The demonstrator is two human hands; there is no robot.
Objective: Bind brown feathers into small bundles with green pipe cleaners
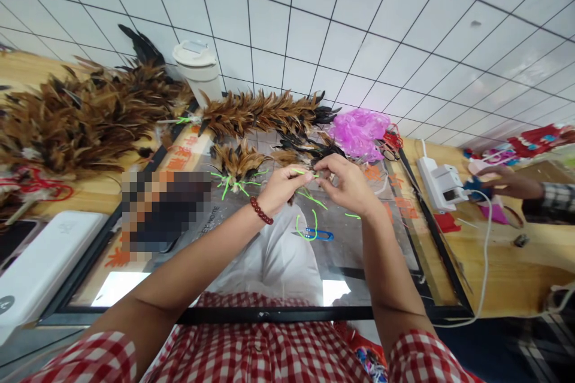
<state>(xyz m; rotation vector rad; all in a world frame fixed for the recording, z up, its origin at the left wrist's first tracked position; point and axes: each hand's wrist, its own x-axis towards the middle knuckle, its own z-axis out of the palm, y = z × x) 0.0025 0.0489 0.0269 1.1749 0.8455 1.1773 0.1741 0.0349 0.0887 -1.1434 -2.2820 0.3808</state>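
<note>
Above the glass tabletop, my left hand [284,190] pinches a bright green string [296,171] between thumb and fingers. My right hand [344,184] is closed at the fingertips close beside it, on the same string as far as I can see. Dark feathers [309,145] show just behind the hands. To the left lies a small brown feather bunch [237,161] with green string ends spread around its base. Below my hands, a pair of blue thread snips [320,234] lies with a curl of green string over it.
Long feather bundles [265,111] and a big feather heap [76,114] line the back and left. Nearby are a white cup [197,69], pink plastic bag [362,131], power strip [432,185] with a cable, and white power bank [54,257]. Another person's hand [507,179] works at right.
</note>
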